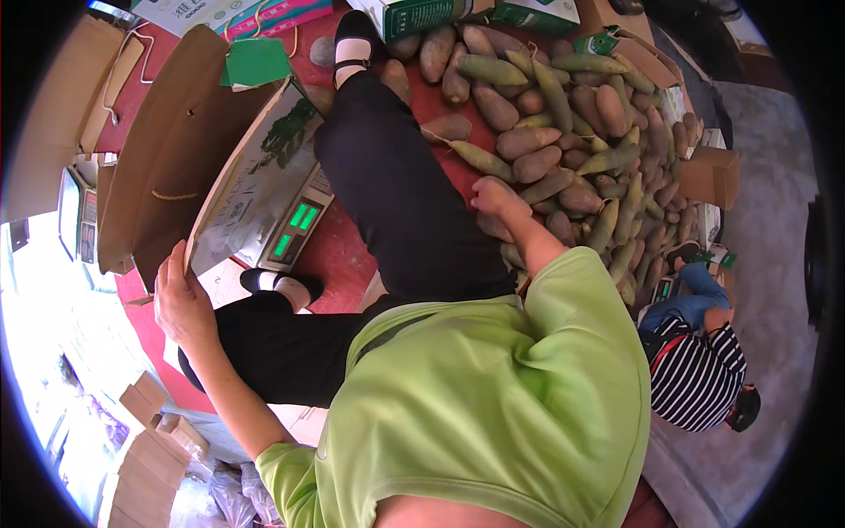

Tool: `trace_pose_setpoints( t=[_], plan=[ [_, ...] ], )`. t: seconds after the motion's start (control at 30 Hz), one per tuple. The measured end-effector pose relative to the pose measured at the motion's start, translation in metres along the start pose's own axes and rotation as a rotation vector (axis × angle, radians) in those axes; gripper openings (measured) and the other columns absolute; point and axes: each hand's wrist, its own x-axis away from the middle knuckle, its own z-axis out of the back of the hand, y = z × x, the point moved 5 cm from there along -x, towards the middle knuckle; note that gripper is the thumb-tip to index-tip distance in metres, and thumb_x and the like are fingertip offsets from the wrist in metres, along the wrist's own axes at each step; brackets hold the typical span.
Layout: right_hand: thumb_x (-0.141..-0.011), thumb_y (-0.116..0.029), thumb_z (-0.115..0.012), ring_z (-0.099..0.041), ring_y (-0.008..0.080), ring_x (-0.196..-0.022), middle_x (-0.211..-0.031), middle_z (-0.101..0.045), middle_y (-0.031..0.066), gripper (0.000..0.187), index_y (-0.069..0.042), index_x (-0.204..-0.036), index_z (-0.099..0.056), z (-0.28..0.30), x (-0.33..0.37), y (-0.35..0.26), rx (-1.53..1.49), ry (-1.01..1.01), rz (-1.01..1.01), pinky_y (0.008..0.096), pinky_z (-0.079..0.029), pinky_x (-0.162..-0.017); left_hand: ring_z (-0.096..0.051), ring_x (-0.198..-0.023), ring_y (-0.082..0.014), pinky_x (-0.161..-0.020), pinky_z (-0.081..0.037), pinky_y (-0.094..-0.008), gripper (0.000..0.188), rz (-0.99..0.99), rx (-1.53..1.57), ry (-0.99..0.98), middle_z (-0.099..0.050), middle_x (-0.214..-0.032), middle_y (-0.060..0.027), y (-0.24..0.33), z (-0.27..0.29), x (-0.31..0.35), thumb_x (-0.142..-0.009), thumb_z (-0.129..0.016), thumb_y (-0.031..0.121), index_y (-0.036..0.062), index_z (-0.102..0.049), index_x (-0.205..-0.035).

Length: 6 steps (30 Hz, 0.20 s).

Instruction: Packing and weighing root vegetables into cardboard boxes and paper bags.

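At the near edge of an open cardboard box, my left hand has its fingers closed on the flap's rim. The box rests on a weighing scale with lit green displays. My right hand is over the near left side of a large pile of root vegetables, its fingers curled downward; whatever lies under them is hidden. Next to that hand lies a long green radish with a thin tail. Reddish-brown, soil-dusted roots lie around it.
Other cartons stand at the far side. A second scale is at the left, beside more cardboard. At right, a person in a striped shirt bends by the pile. Red sheeting covers the floor near my feet.
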Motion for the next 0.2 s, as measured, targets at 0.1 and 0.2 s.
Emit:
trace_pose_setpoints(
  t=[0.1,0.2],
  plan=[
    [-0.075,-0.023,-0.064,-0.049,0.0324,-0.113,-0.119,-0.054,0.0145,0.041,-0.013,-0.114,-0.058,-0.062,-0.003,0.056,0.188,-0.091,-0.047,0.0392,-0.042,-0.094,-0.061,-0.094,-0.0268,-0.075,-0.050,-0.0383,0.034,-0.060,0.041,0.016,-0.063,-0.104,-0.0064,0.009,-0.001,-0.006,-0.082,-0.055,0.003,0.0158,-0.060,-0.112],
    [-0.068,-0.032,-0.073,-0.027,0.0334,-0.132,-0.142,-0.031,0.0134,0.065,-0.017,-0.126,-0.049,-0.076,0.003,0.053,0.474,-0.282,-0.072,0.0506,-0.034,-0.100,-0.060,-0.096,-0.0267,-0.077,-0.050,-0.0375,0.033,-0.040,0.047,-0.059,-0.062,-0.108,-0.0059,0.010,0.001,-0.008,-0.083,-0.054,0.003,0.0154,-0.060,-0.113]
  ],
)
